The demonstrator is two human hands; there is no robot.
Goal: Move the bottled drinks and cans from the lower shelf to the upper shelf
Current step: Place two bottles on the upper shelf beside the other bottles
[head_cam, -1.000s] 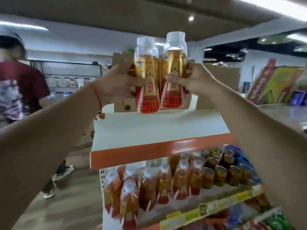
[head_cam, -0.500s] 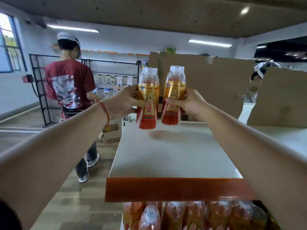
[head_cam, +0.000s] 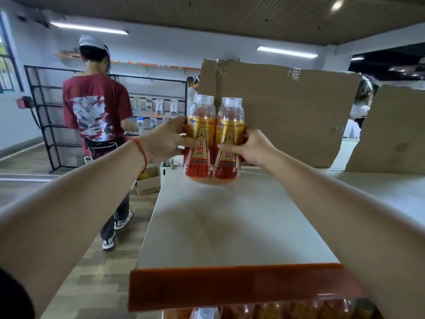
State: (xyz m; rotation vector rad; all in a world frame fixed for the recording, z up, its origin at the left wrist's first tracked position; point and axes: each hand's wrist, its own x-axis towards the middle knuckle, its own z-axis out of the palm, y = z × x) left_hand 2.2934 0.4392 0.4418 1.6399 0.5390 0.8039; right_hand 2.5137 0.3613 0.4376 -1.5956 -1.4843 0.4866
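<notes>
Left hand (head_cam: 165, 141) grips the left bottle (head_cam: 200, 134), right hand (head_cam: 250, 148) the right bottle (head_cam: 228, 139).
Bottles upright, touching, at the far end of the upper shelf (head_cam: 230, 222).

We note a shop: upper shelf (head_cam: 230, 226) with orange front strip (head_cam: 230, 286), bottled drinks (head_cam: 276, 310) packed beneath, black wire display rack (head_cam: 46, 111) by the far wall hung with carded scissors (head_cam: 159, 107).

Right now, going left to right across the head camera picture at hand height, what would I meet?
Person in a red shirt → left hand → left bottle → right bottle → right hand → torn cardboard sheet at the far right.
</notes>
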